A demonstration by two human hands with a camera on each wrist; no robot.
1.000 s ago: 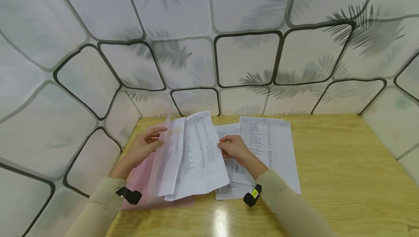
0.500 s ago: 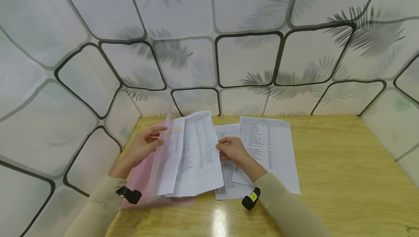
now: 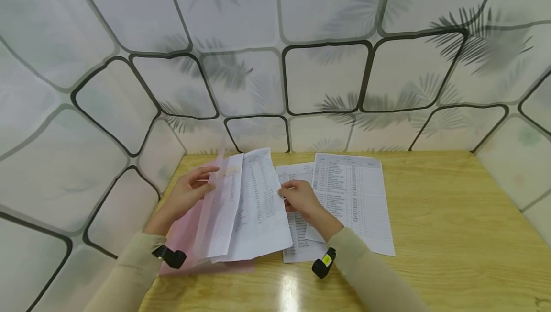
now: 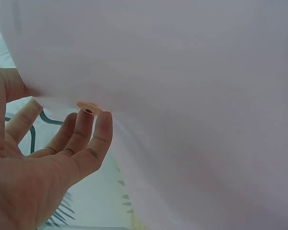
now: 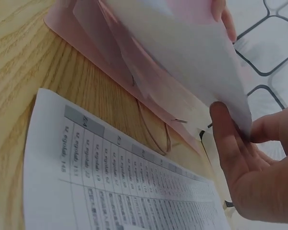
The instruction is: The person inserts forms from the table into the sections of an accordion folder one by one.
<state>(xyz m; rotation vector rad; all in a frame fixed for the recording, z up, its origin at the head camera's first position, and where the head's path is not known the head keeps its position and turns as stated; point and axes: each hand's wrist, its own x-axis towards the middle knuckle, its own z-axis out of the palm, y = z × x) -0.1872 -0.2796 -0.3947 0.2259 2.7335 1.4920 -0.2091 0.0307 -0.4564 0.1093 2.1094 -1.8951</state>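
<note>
At the near side of the desk (image 3: 452,226), the pink folder (image 3: 185,230) lies open beneath a printed sheet (image 3: 260,211). The right hand's (image 3: 303,199) fingers pinch its edge; the left hand's (image 3: 187,195) clasp the raised flap. Probably filing or removing; next calls for a high flap, a flat sheet. Patterned wall (image 3: 327,80) behind.
</note>
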